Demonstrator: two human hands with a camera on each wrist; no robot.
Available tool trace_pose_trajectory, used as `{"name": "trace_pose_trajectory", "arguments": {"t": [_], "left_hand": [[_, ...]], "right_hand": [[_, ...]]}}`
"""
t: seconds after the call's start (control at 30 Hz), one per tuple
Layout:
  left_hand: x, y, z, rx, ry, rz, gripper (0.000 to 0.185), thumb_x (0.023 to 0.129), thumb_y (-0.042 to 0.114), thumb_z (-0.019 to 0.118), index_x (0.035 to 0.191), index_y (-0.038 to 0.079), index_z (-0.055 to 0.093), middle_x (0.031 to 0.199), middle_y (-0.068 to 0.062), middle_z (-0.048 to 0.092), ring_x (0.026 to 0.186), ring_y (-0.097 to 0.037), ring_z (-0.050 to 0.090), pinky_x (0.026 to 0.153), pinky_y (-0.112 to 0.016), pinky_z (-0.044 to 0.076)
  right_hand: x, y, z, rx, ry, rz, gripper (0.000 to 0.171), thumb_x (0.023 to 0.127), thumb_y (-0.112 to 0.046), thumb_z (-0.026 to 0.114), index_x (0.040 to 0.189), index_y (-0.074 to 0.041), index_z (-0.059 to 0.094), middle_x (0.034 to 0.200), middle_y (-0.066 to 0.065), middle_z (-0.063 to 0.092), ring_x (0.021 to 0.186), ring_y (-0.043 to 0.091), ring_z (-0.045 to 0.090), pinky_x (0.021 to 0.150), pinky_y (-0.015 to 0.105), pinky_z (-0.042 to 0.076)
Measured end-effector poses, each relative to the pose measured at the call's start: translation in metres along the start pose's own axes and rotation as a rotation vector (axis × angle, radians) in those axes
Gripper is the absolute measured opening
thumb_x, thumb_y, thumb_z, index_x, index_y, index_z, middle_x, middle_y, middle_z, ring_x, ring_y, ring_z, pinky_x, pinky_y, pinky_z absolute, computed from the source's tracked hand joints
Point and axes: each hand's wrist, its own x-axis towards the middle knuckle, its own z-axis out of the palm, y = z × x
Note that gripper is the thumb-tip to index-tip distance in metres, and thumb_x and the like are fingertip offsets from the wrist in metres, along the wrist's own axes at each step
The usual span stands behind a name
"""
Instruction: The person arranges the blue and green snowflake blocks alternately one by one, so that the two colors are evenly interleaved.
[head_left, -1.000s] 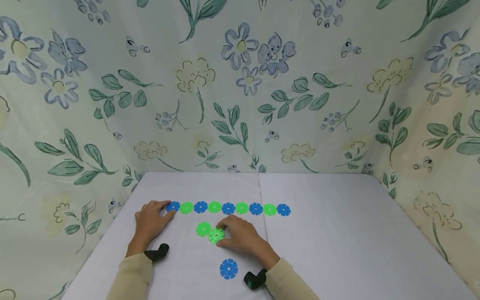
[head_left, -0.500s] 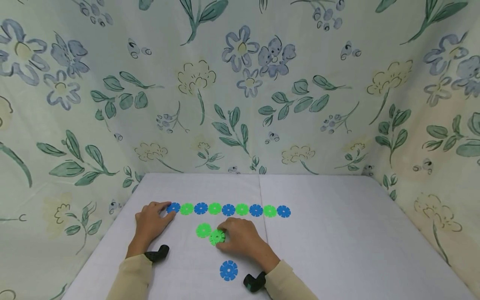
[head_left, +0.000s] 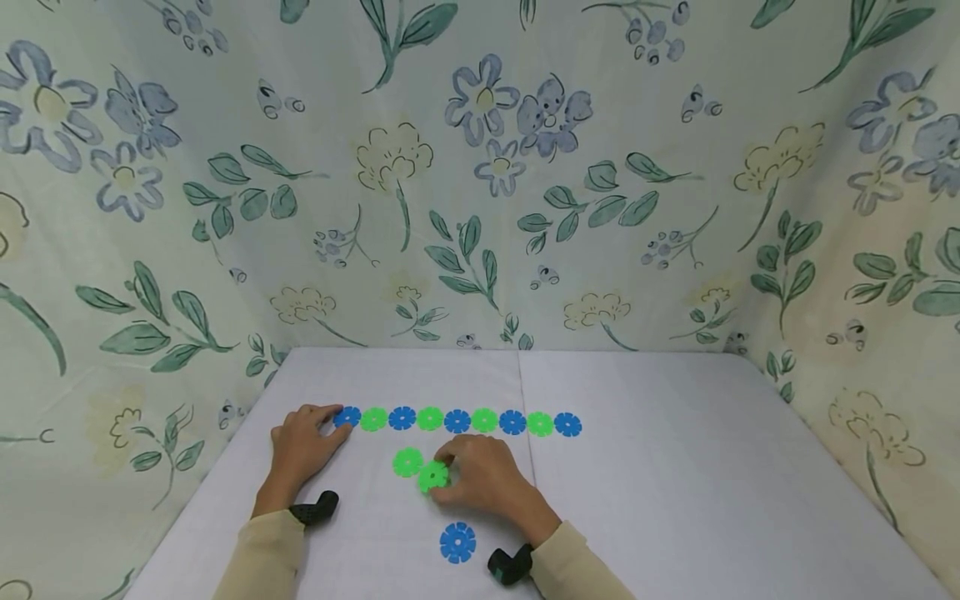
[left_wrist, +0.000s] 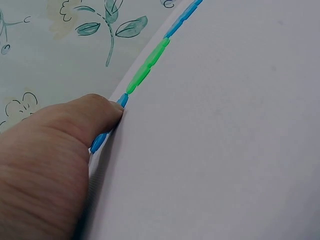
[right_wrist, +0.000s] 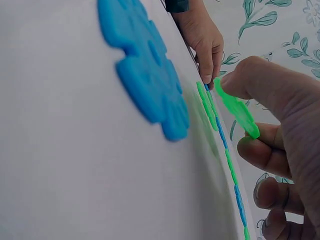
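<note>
A row of alternating blue and green notched plastic discs lies across the table. My left hand [head_left: 303,446] is at the row's left end, its thumb and index finger on opposite edges of the blue disc [head_left: 347,417]. In the left wrist view the thumb [left_wrist: 102,112] covers part of that disc. My right hand [head_left: 483,475] pinches a loose green disc [head_left: 432,477] by its rim between thumb and fingers; the right wrist view shows this green disc [right_wrist: 237,110] tilted. Just left of it, another green disc [head_left: 407,462] lies flat.
A single blue disc [head_left: 457,542] lies nearer the front, between the forearms. The row ends on the right in a blue disc [head_left: 567,424]. White cloth covers the table [head_left: 675,500], and a floral curtain [head_left: 480,250] stands behind and at both sides.
The green disc in my right hand has turned and tilted a little between the fingers. My left hand stays at the end of the row, and the other discs lie as before.
</note>
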Motion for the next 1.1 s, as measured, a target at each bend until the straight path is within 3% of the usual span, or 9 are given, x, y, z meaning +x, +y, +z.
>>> {"name": "trace_pose_trajectory", "arguments": {"t": [0.37, 0.67, 0.87, 1.1], "left_hand": [[0.0, 0.0, -0.001, -0.006, 0.003, 0.001, 0.051, 0.09, 0.046, 0.069, 0.133, 0.019, 0.065, 0.126, -0.017, 0.063, 0.113, -0.037, 0.056, 0.08, -0.051, 0.033], [-0.001, 0.002, -0.001, -0.005, -0.002, 0.005, 0.052, 0.091, 0.047, 0.068, 0.134, 0.018, 0.065, 0.127, -0.019, 0.063, 0.113, -0.039, 0.055, 0.08, -0.052, 0.033], [-0.002, 0.003, -0.001, -0.005, 0.007, 0.004, 0.051, 0.09, 0.046, 0.069, 0.133, 0.018, 0.065, 0.126, -0.019, 0.063, 0.113, -0.038, 0.056, 0.081, -0.052, 0.033], [-0.001, 0.001, 0.0, 0.001, 0.006, 0.004, 0.052, 0.09, 0.047, 0.069, 0.133, 0.019, 0.065, 0.125, -0.018, 0.063, 0.112, -0.038, 0.055, 0.08, -0.051, 0.032]], "right_hand": [[-0.001, 0.003, -0.006, 0.064, 0.207, -0.137, 0.041, 0.07, -0.047, 0.086, 0.101, -0.022, 0.077, 0.089, -0.011, 0.074, 0.079, 0.005, 0.07, 0.069, 0.015, 0.05], [-0.003, 0.006, -0.019, 0.164, 0.307, -0.099, 0.041, 0.07, -0.041, 0.088, 0.105, -0.024, 0.076, 0.091, -0.015, 0.072, 0.058, -0.006, 0.044, 0.051, 0.011, 0.037], [-0.005, 0.013, -0.032, 0.193, 0.405, -0.1, 0.041, 0.07, -0.038, 0.089, 0.104, -0.023, 0.074, 0.091, -0.013, 0.072, 0.053, -0.006, 0.042, 0.049, 0.011, 0.036], [-0.01, 0.02, -0.043, 0.181, 0.486, -0.155, 0.043, 0.069, -0.034, 0.09, 0.105, -0.019, 0.073, 0.096, -0.008, 0.075, 0.055, -0.003, 0.049, 0.052, 0.009, 0.039]]}}
